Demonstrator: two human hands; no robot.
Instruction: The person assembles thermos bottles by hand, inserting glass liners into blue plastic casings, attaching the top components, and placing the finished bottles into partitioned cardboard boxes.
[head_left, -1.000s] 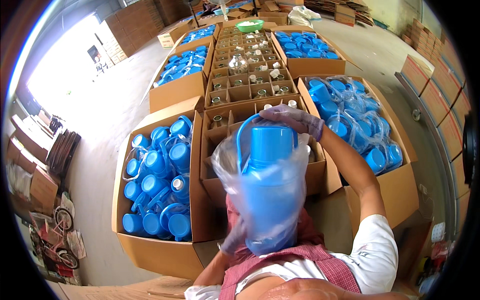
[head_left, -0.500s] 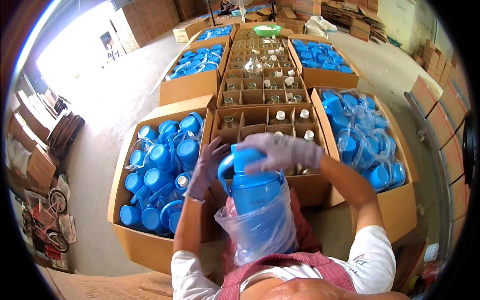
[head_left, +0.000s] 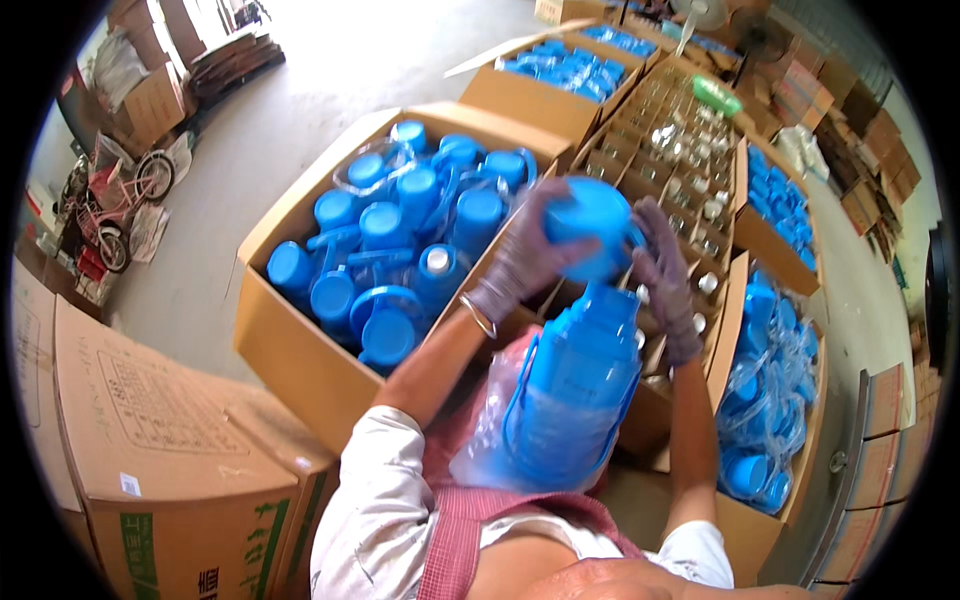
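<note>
holding a round blue lid [head_left: 592, 225] up over a blue plastic jug [head_left: 580, 390] now, both gloved hands on it. the left hand [head_left: 525, 262] is cupped round the lid's left side with fingers curled against it, and the right hand [head_left: 660, 270] presses on the right edge, fingers bent over the rim. so both are closed on the lid, not spread.

half a second back the lid was sitting on the jug and the hands were on top of it; now the lid is lifted clear above the jug's neck. the jug is upright against the person's chest, its lower half in a clear plastic bag [head_left: 500, 440] bunched round it, same as before.

the view has swung too, so the open cardboard box of blue lids [head_left: 400, 240] is at upper left now, just beside the left forearm. the divided carton of clear jars [head_left: 680, 170] runs behind the hands, and another box of bagged blue parts [head_left: 765, 400] is off to the right. a closed cardboard box [head_left: 150, 440] has come into view at lower left.
</note>
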